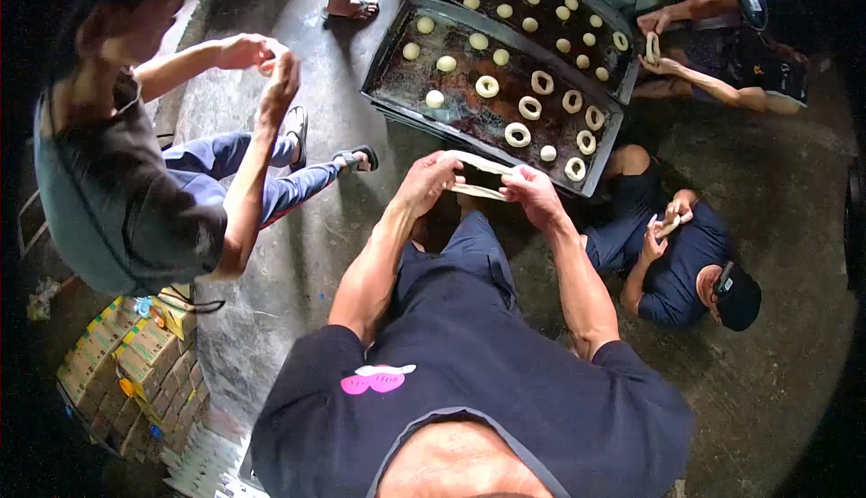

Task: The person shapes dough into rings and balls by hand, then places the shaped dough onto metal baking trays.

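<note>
Both my hands stretch one pale dough ring (pixel 482 178) between them, just in front of a dark oiled tray (pixel 388 92). My left hand (pixel 428 182) grips the ring's left end and my right hand (pixel 532 193) grips its right end. The tray holds several dough balls (pixel 446 63) on its left side and several shaped dough rings (pixel 518 134) on its right side. A second tray (pixel 622 56) behind it carries more dough balls.
A person in a grey shirt (pixel 117 200) sits at left with hands raised. A person in a cap (pixel 695 272) crouches at right shaping dough, another (pixel 722 47) works at top right. Stacked cartons (pixel 135 372) stand at bottom left. Floor is bare concrete.
</note>
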### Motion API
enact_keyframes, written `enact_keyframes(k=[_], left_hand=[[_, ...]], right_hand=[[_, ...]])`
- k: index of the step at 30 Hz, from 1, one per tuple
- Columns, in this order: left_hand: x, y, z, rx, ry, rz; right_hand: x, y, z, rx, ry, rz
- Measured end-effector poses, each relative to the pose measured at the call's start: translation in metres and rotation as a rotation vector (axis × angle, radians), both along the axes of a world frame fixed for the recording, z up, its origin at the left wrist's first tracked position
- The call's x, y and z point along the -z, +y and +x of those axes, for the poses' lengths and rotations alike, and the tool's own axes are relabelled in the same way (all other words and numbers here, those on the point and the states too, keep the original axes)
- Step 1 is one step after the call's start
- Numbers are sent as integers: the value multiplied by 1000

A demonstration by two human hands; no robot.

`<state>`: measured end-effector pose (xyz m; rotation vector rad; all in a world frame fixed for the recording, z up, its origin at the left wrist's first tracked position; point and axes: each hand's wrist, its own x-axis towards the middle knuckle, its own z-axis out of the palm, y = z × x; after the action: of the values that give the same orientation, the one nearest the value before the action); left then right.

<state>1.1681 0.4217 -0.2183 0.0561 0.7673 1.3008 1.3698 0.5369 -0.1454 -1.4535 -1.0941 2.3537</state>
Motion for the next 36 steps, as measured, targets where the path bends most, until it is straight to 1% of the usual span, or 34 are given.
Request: enact_keyframes(k=[1,3,4,5,7,8,9,11,12,13,15,16,17,18,19,20,21,22,23,24,25,27,29,31,32,33,35,36], left_hand=[[7,9,5,-90,-15,-123],[21,16,7,34,300,-291],[39,13,4,130,543,-475],[96,-9,3,127,710,-525],[80,-32,-13,50,620,-578],[77,-49,-17,41,584,-603],[76,-68,-20,31,550,-631],[82,-119,-22,99,605,-720],[82,-144,-20,76,600,-803],[77,-168,-15,57,593,-885],[57,-201,-6,96,566,-1065],[54,-222,-2,172,580,-1097],[53,-240,3,244,595,-1121],[44,-242,10,278,564,-1161],[41,-229,14,317,535,-1196],[40,-210,15,370,561,-1210],[48,-198,20,268,547,-1132],[58,-186,23,298,612,-1059],[60,-149,22,326,674,-992],[61,-114,20,266,663,-920],[61,-78,17,208,652,-848],[56,-12,2,275,626,-750],[45,40,-6,181,596,-676],[32,75,-3,35,713,-602],[45,73,-1,143,838,-499],[35,77,0,193,769,-413],[17,74,-4,357,530,-186],[-4,73,3,116,222,-272]], right_hand=[[11,4,-13,-22,-60,19],[59,16,-32,-56,-168,226],[85,23,-38,-140,-297,384],[109,32,-47,-223,-422,547],[156,47,-62,-168,-558,520],[192,51,-64,-90,-617,508],[216,61,-67,-10,-596,445],[237,80,-74,27,-526,440],[242,90,-79,115,-583,336],[261,96,-75,170,-547,256],[278,108,-60,-37,-734,498],[328,109,-33,-238,-815,713],[310,121,-34,-260,-907,539],[297,134,-33,-307,-949,554],[288,153,-34,-350,-994,568],[276,168,-44,-349,-957,588],[284,177,-50,-271,-875,665],[291,186,-58,-331,-882,637],[294,197,-70,-397,-885,606],[308,194,-75,-367,-865,679],[323,194,-78,-423,-851,769],[285,188,-101,-361,-656,656],[231,164,-105,-481,-497,593],[164,135,-102,-558,-354,588],[140,115,-91,-447,-159,300],[119,96,-80,-334,37,10],[76,72,-60,-291,179,182],[56,64,-49,-219,159,201]])
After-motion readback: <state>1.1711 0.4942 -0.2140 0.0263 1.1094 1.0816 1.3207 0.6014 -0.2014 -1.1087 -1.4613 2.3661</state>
